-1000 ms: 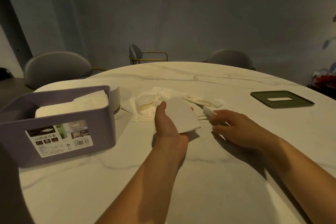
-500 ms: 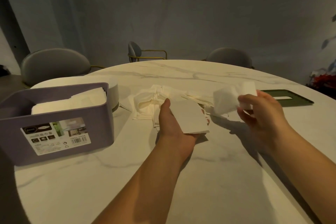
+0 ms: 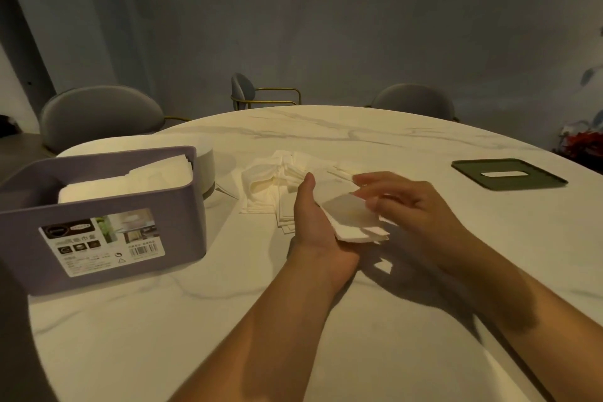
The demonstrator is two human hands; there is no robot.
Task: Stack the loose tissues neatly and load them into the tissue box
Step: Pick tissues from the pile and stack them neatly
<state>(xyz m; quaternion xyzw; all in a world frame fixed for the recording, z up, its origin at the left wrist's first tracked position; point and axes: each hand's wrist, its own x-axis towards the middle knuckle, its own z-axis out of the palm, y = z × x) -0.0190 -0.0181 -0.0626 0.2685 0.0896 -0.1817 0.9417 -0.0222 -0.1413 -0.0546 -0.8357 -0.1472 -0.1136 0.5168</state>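
Note:
My left hand lies palm up over the table's middle and carries a small stack of folded white tissues; its thumb points up beside the stack. My right hand rests on top of the stack with straight fingers, a little blurred. Behind both hands, a loose pile of white tissues is spread on the marble table. The purple tissue box stands at the left, open-topped, with a stack of tissues inside.
A dark green box lid with a slot lies at the right. A white round object stands just behind the purple box. Grey chairs ring the table's far side.
My right hand picked a tissue from the pile, lifted it to the right, then brought it down onto the stack in my left palm. The left hand stayed almost still.

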